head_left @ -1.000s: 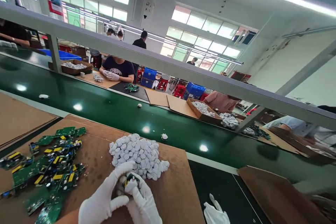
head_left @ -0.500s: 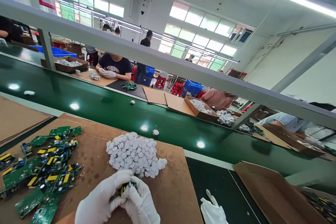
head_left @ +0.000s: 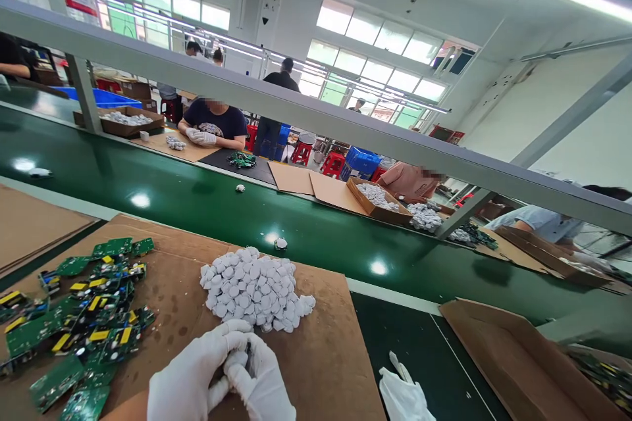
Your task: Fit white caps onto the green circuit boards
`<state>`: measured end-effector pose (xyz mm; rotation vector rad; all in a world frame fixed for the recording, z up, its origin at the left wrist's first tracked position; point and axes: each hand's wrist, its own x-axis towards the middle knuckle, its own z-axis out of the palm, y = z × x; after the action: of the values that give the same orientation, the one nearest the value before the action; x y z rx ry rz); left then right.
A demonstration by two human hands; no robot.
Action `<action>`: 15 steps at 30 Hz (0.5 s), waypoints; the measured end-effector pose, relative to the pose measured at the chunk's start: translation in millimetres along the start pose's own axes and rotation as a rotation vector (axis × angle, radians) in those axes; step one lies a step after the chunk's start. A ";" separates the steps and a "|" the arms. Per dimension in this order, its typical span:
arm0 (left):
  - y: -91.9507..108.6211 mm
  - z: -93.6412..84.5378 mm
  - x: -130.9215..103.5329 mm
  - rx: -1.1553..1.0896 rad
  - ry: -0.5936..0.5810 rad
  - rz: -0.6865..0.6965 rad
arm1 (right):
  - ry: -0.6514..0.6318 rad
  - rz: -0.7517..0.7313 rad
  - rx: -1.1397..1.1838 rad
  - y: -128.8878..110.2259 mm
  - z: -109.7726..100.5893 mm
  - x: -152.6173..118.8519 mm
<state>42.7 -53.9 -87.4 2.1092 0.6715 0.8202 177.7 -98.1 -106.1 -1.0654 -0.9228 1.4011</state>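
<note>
In white gloves, my left hand (head_left: 190,368) and my right hand (head_left: 266,378) meet at the bottom centre, fingers closed around a small circuit board (head_left: 251,360). Only a dark sliver of the board shows between the fingers; the rest is hidden. Just beyond my hands lies a heap of small white round caps (head_left: 254,289). Off to the left, green circuit boards (head_left: 93,316) with yellow and blue components are piled loosely. Both piles rest on a brown cardboard sheet (head_left: 326,355).
Past the cardboard runs a green conveyor belt (head_left: 187,210) carrying a white-capped piece (head_left: 280,244) and others. A white glove (head_left: 405,395) lies at right, beside an open cardboard box (head_left: 513,355). A metal rail (head_left: 316,115) crosses above. Several people sit across the belt.
The pieces on the belt have shifted left. Between my hands the board has turned, and its yellow component no longer shows. A standing person in the background has moved slightly.
</note>
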 end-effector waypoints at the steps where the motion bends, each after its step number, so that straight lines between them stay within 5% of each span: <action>1: -1.0 0.6 -0.4 -0.035 0.009 -0.015 | -0.008 0.014 0.016 -0.8 0.9 -0.7; 7: -13.6 7.6 -8.0 -0.254 0.020 -0.177 | -0.061 0.122 0.266 -16.8 7.2 -4.6; 15: 11.7 -0.8 1.9 -0.197 -0.124 -0.130 | 0.117 0.018 -0.213 -18.8 4.5 2.0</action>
<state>45.5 -59.0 -77.0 1.9008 0.6282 0.6505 178.9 -94.1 -87.2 -1.3045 -0.9941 1.2605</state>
